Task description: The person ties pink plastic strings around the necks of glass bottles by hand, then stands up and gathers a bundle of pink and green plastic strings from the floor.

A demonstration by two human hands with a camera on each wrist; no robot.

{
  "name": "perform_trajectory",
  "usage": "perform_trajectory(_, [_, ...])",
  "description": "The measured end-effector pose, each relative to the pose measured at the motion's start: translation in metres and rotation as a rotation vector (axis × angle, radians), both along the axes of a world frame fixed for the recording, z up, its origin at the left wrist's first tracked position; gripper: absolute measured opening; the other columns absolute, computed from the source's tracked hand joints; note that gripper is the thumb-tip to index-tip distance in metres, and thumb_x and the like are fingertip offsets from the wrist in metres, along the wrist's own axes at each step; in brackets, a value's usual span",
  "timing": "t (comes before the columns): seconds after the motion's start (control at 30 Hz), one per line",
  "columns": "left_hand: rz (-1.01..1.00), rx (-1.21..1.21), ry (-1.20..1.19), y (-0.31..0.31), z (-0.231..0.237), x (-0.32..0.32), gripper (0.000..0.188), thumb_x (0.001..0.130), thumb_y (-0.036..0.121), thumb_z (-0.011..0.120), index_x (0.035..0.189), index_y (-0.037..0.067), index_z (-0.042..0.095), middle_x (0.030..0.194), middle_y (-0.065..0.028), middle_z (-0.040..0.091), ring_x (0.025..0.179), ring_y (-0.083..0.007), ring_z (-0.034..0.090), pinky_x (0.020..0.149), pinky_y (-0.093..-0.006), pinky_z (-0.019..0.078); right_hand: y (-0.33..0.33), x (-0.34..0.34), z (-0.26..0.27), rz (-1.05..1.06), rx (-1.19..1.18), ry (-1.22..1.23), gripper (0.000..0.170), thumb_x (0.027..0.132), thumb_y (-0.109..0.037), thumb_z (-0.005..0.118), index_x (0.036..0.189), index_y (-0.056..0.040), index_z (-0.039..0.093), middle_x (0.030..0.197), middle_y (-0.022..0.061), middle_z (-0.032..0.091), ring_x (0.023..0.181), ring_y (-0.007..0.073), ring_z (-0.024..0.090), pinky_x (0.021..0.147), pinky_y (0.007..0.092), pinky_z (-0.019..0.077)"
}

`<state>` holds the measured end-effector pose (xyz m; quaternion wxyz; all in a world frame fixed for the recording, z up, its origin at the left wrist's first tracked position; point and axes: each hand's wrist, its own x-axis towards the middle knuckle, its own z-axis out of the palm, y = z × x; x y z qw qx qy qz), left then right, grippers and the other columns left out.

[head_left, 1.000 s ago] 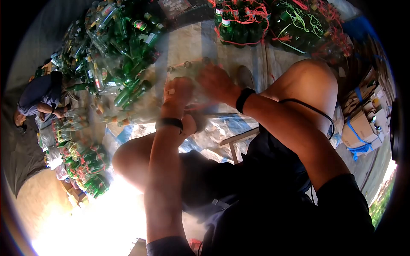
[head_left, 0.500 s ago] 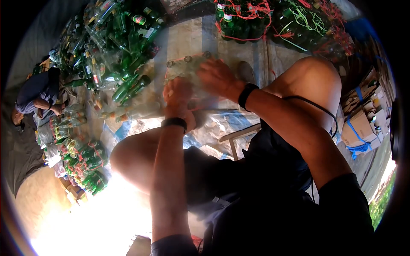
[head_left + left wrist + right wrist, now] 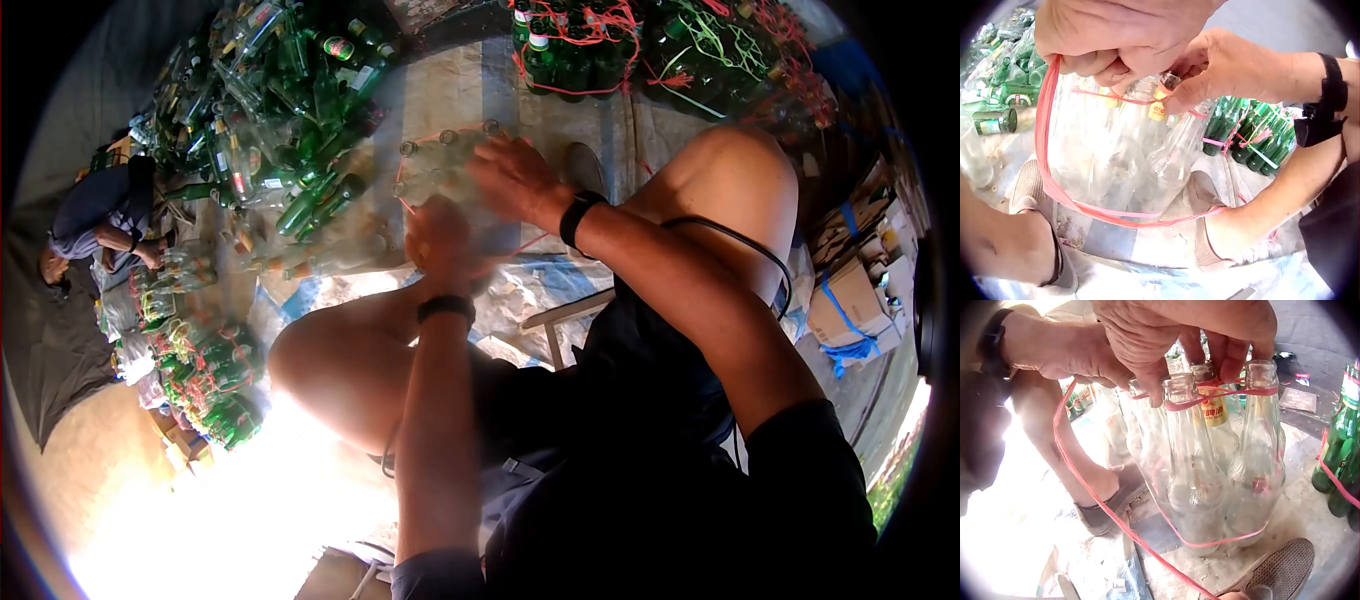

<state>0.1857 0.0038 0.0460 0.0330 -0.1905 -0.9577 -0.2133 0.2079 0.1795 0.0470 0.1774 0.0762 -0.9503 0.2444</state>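
Observation:
Clear glass bottles (image 3: 1194,494) stand upright in a bundle between the person's feet, one neck bearing a yellow label (image 3: 1215,412). Pink-red plastic string (image 3: 1210,397) runs round their necks, and another turn circles them low down. The left hand (image 3: 1122,31) grips a length of this string (image 3: 1044,137) beside the bottle tops; in the left wrist view the string hangs in a long loop in front of the bundle. Over the necks, the right hand (image 3: 1179,331) curls its fingers down among the bottle tops, thumb against one neck. Both hands overlap the bundle in the head view.
A heap of loose green and clear bottles (image 3: 290,110) lies at the far left. Tied green bottles (image 3: 570,60) stand ahead on the right. Another person (image 3: 100,215) bends at the left. Flattened cardboard (image 3: 850,300) is stacked at the right, and a wooden stool (image 3: 565,315) is below.
The left hand has drawn back toward the body and slightly right, with string now showing by it. The right hand has stayed over the bottle tops.

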Motion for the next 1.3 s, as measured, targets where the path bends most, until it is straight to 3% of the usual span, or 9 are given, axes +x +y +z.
perform_trajectory(0.2, [0.048,0.092,0.069,-0.005,-0.017,0.006,0.018,0.080,0.019,0.062,0.086,0.009,0.076,0.079,-0.0221,0.069,0.077,-0.0389,0.069,0.069,-0.0451,0.0541,0.000,-0.001,-0.003,0.004,0.026,0.033,0.018,0.062,-0.010,0.068,0.080,-0.0100,0.065,0.087,0.0091,0.061,0.089,0.0302,0.061,0.079,0.0429,0.0494])
perform_trajectory(0.27, [0.098,0.341,-0.107,0.000,-0.006,0.013,0.020,0.078,0.017,0.062,0.085,0.003,0.075,0.077,-0.0213,0.070,0.074,-0.0354,0.070,0.070,-0.0427,0.0543,0.001,0.001,0.002,0.005,0.040,0.014,0.018,0.062,-0.011,0.068,0.080,-0.0096,0.065,0.087,0.0100,0.061,0.089,0.0308,0.061,0.079,0.0432,0.0494])
perform_trajectory(0.37, [0.227,0.455,-0.196,0.002,-0.007,0.020,0.023,0.077,0.018,0.064,0.087,0.000,0.075,0.078,-0.0202,0.071,0.073,-0.0328,0.070,0.072,-0.0407,0.0543,-0.002,0.000,-0.003,-0.016,0.037,-0.001,0.017,0.062,-0.011,0.068,0.079,-0.0094,0.065,0.086,0.0102,0.060,0.090,0.0316,0.061,0.078,0.0439,0.0496])
perform_trajectory(0.5, [0.290,0.274,-0.057,-0.003,-0.041,0.021,0.025,0.078,0.018,0.066,0.089,-0.003,0.074,0.078,-0.0196,0.072,0.072,-0.0299,0.070,0.072,-0.0392,0.0540,-0.003,-0.004,-0.011,-0.004,0.022,0.007,0.015,0.063,-0.010,0.067,0.077,-0.0092,0.064,0.086,0.0107,0.061,0.090,0.0324,0.061,0.077,0.0444,0.0500])
perform_trajectory(0.57, [0.257,0.565,-0.144,-0.011,-0.048,0.023,0.027,0.079,0.018,0.066,0.092,-0.005,0.073,0.079,-0.0173,0.072,0.072,-0.0255,0.068,0.071,-0.0362,0.0536,-0.004,-0.003,-0.010,-0.025,0.015,-0.006,0.015,0.063,-0.010,0.067,0.078,-0.0092,0.065,0.086,0.0105,0.061,0.091,0.0321,0.061,0.076,0.0442,0.0505])
perform_trajectory(0.77, [0.328,0.716,-0.246,-0.010,-0.065,0.028,0.026,0.081,0.015,0.070,0.092,-0.008,0.071,0.082,-0.0101,0.070,0.070,-0.0166,0.063,0.067,-0.0299,0.0511,-0.005,-0.007,-0.012,-0.025,0.083,-0.060,0.019,0.064,-0.009,0.065,0.083,-0.0094,0.065,0.089,0.0104,0.063,0.093,0.0311,0.061,0.078,0.0424,0.0512])
perform_trajectory(0.97, [0.279,0.809,-0.419,-0.022,-0.082,0.024,0.022,0.080,0.015,0.071,0.086,-0.006,0.071,0.079,-0.0074,0.068,0.067,-0.0143,0.060,0.063,-0.0305,0.0491,-0.008,-0.006,-0.008,-0.027,0.055,-0.043,0.021,0.065,-0.006,0.064,0.085,-0.0091,0.064,0.089,0.0097,0.063,0.093,0.0308,0.061,0.078,0.0413,0.0515])
perform_trajectory(1.2, [0.156,0.664,-0.291,-0.031,-0.099,0.020,0.020,0.081,0.017,0.072,0.082,-0.003,0.070,0.070,-0.0027,0.062,0.060,-0.0141,0.057,0.055,-0.0296,0.0443,-0.012,-0.003,0.002,-0.061,0.066,0.000,0.018,0.065,-0.004,0.063,0.083,-0.0083,0.063,0.088,0.0100,0.062,0.093,0.0312,0.061,0.078,0.0410,0.0512])
perform_trajectory(1.3, [0.291,0.935,-0.526,-0.031,-0.095,0.020,0.010,0.082,0.012,0.071,0.081,0.004,0.066,0.065,0.0010,0.056,0.054,-0.0102,0.051,0.049,-0.0279,0.0382,-0.011,-0.001,-0.003,-0.036,0.027,-0.004,0.017,0.066,-0.004,0.063,0.082,-0.0075,0.063,0.087,0.0107,0.061,0.091,0.0315,0.060,0.079,0.0423,0.0500])
